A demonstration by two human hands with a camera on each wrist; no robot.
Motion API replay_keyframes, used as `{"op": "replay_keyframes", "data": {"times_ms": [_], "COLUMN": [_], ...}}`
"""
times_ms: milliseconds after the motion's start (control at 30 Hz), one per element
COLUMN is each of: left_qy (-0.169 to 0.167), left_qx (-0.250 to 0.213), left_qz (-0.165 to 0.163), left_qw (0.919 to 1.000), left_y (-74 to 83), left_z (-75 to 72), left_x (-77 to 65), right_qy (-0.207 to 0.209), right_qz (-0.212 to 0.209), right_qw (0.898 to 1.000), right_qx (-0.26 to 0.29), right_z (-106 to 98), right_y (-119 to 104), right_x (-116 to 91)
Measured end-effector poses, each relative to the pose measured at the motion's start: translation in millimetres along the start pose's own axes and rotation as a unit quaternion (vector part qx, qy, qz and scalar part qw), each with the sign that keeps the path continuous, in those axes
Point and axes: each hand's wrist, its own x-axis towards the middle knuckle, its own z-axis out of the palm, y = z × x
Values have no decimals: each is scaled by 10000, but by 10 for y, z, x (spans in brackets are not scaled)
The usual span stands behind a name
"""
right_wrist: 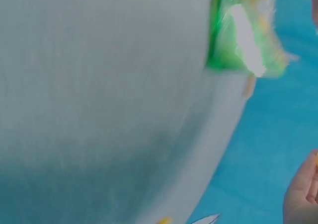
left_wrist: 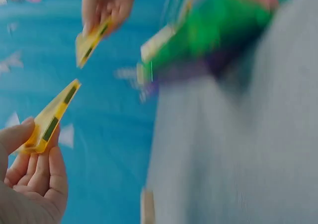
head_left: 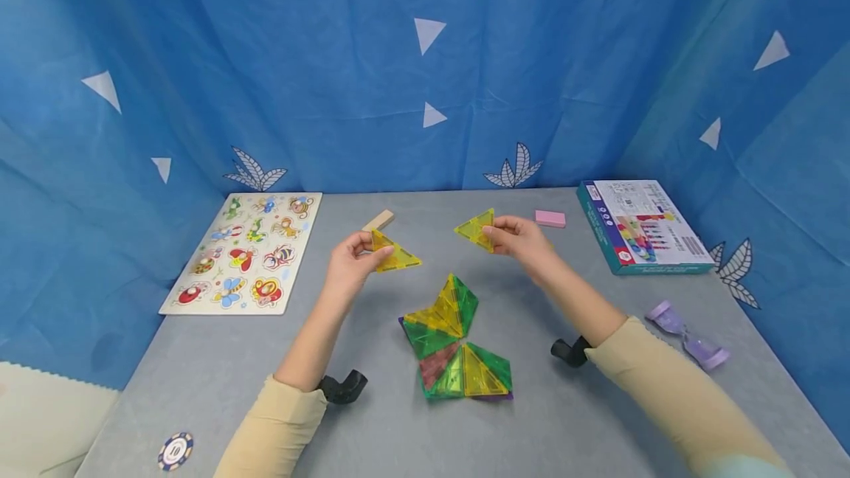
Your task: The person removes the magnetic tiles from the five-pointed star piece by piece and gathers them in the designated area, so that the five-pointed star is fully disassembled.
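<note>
beige sleeve (head_left: 684, 397) nearest camera, lower right of frame. my left hand (head_left: 352, 260), left of centre, fingers curled, pinching left yellow triangle (head_left: 398, 257) by its left side. my right hand (head_left: 521, 238), right of centre, thumb and fingers pinching right yellow triangle (head_left: 474, 229) by its right side. triangles apart, near frame middle. below them, lower centre, tile cluster (head_left: 443, 312), green, yellow, red, on grey table (head_left: 372, 434). purple hourglass (head_left: 687, 333) lying far right.

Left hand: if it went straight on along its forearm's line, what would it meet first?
Probably the wooden block, just beyond the left hand in the head view, though depth is unclear: the hand may pass above it.
</note>
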Motion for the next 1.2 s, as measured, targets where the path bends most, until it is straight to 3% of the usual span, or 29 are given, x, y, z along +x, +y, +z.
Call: {"op": "replay_keyframes", "data": {"times_ms": [100, 233, 467, 700, 867, 1200], "left_qy": [-15, -380, -963, -821, -751, -686], "left_qx": [643, 1319, 1989, 2627, 2941, 3396], "left_qz": [-236, -603, -963, -932, -731, -276], "left_qw": [9977, 9887, 9705, 9569, 9500, 9377], "left_y": [-102, -267, -474, -548, -569, -462], "left_z": [-185, -364, -446, -458, -469, -473], "left_x": [161, 334, 468, 473, 462, 347], "right_qy": [-1, -106, -170, -169, -195, -701], "right_qz": [392, 906, 1554, 1646, 1615, 1026], "right_qw": [9988, 9944, 9847, 9804, 9802, 9791], "right_qx": [-299, -543, -772, -1068, -1125, -1611], "right_z": [-79, -147, -223, -240, -261, -402], "right_y": [67, 200, 457, 562, 525, 457], "right_x": [225, 452, 650, 684, 611, 387]}}
